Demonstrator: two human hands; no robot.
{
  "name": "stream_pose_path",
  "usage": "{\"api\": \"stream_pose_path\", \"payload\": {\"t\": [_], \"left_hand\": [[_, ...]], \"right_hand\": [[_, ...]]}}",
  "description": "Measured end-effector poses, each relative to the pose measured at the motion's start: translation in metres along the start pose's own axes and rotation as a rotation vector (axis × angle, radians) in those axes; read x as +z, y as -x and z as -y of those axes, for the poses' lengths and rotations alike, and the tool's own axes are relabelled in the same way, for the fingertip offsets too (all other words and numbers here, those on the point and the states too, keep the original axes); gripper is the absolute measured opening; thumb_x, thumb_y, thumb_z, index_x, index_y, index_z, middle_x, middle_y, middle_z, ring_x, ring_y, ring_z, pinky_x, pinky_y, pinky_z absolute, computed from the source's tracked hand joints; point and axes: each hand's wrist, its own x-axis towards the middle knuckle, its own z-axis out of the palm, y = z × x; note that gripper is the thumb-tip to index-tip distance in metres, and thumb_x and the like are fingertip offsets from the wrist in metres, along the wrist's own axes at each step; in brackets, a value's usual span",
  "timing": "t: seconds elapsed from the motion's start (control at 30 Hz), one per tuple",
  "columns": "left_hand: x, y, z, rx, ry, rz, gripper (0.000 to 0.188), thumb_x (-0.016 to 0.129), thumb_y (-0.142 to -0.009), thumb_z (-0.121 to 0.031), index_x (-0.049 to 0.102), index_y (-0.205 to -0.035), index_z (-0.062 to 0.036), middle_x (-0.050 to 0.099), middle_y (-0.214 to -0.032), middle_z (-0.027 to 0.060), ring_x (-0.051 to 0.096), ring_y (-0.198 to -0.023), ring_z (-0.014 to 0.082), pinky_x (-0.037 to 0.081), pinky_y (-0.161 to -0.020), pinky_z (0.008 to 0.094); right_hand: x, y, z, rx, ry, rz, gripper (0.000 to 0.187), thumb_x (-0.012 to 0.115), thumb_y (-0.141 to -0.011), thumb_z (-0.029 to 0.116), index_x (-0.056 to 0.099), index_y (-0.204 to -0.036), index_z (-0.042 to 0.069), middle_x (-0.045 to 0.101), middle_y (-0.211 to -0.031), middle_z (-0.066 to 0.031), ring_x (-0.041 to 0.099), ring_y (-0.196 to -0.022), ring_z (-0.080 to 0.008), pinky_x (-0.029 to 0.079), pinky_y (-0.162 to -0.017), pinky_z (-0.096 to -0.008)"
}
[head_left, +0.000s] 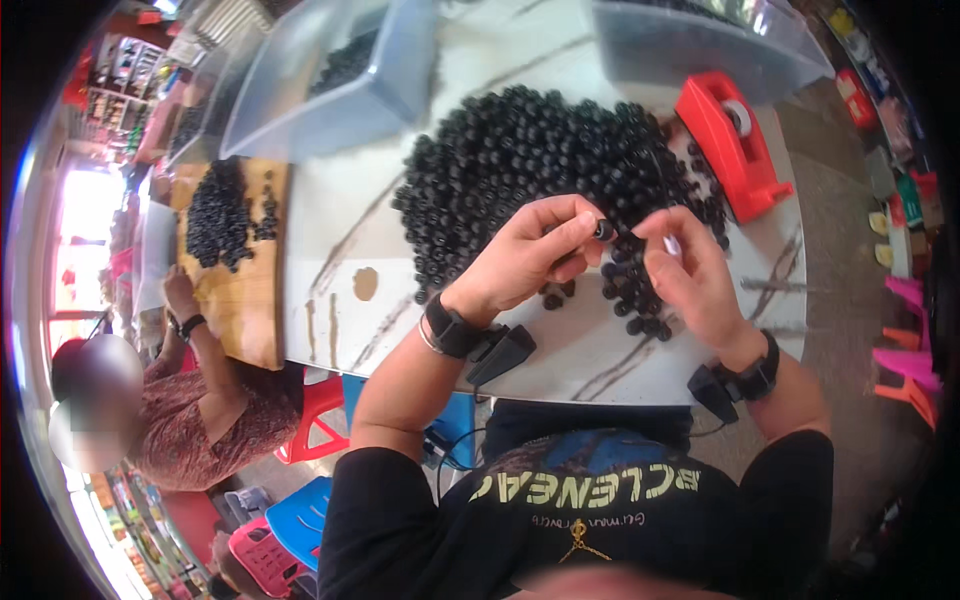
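Note:
My left hand (540,255) is closed in a pinch over the near edge of a big pile. Between its thumb and forefinger sits a small black ring-like part (603,230), its dark opening turned toward my other hand. Just to the right, apart from it, my right hand (690,270) has thumb and fingers drawn together. A small whitish spot shows at those fingertips; what they hold, if anything, is too small to make out. Beneath and beyond both hands spreads the pile of small round black parts (510,150), with several strays nearer me.
A red tape dispenser (735,150) stands right of the pile on the marble-patterned table (345,330). Clear plastic bins (385,90) (700,45) stand at the far side. On the left, a co-worker (205,410) sits by a wooden table (262,310) with another black pile (218,215).

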Motion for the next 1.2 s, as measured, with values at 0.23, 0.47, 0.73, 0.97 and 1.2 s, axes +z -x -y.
{"api": "stream_pose_path", "payload": {"t": [0.23,0.47,0.73,0.97,1.2], "left_hand": [[-0.035,0.027,-0.099,0.450,-0.417,-0.450,0.024,0.045,-0.090,-0.026,0.054,-0.089,-0.0035,0.045,-0.064,-0.0036,0.034,-0.051,0.0027,0.025,-0.044,0.0150],[-0.139,0.035,-0.233,0.688,-1.675,-0.539,0.038,0.052,-0.078,0.007,0.049,-0.115,-0.0024,0.056,-0.099,0.0085,0.053,-0.092,0.0149,0.042,-0.078,0.0237],[-0.036,0.019,-0.172,0.456,-1.069,-0.205,0.028,0.052,-0.085,-0.012,0.051,-0.111,-0.0013,0.058,-0.101,0.0032,0.053,-0.092,0.0105,0.042,-0.080,0.0230],[0.022,0.006,-0.040,0.359,-1.558,0.265,0.029,0.062,-0.064,-0.003,0.058,-0.092,-0.0088,0.053,-0.084,0.0066,0.055,-0.079,0.0243,0.046,-0.063,0.0333],[0.018,-0.013,-0.006,0.385,-1.669,0.322,0.013,0.053,-0.071,-0.006,0.058,-0.082,-0.0105,0.051,-0.079,0.0071,0.054,-0.078,0.0242,0.046,-0.061,0.0337]], "right_hand": [[-0.004,0.002,0.003,-0.008,-0.026,-0.008,0.019,0.052,-0.085,0.013,0.048,-0.102,0.005,0.041,-0.071,0.0057,0.036,-0.059,0.0003,0.028,-0.050,-0.0144],[0.004,0.000,0.007,0.018,-0.024,0.009,0.019,0.053,-0.085,0.013,0.048,-0.101,0.005,0.041,-0.073,0.0059,0.037,-0.062,0.0005,0.030,-0.052,-0.0144],[0.000,0.000,0.008,0.018,-0.032,-0.072,0.015,0.050,-0.085,0.010,0.049,-0.099,0.004,0.041,-0.073,0.0062,0.038,-0.062,0.0004,0.030,-0.053,-0.0143],[-0.001,-0.003,0.005,-0.045,-0.039,-0.043,0.016,0.052,-0.084,0.008,0.049,-0.099,0.004,0.042,-0.074,0.0053,0.038,-0.064,-0.0002,0.033,-0.058,-0.0144],[-0.004,0.000,0.007,-0.083,-0.026,-0.012,0.015,0.051,-0.085,0.009,0.049,-0.099,0.004,0.042,-0.074,0.0047,0.038,-0.065,-0.0008,0.034,-0.059,-0.0154]]}}
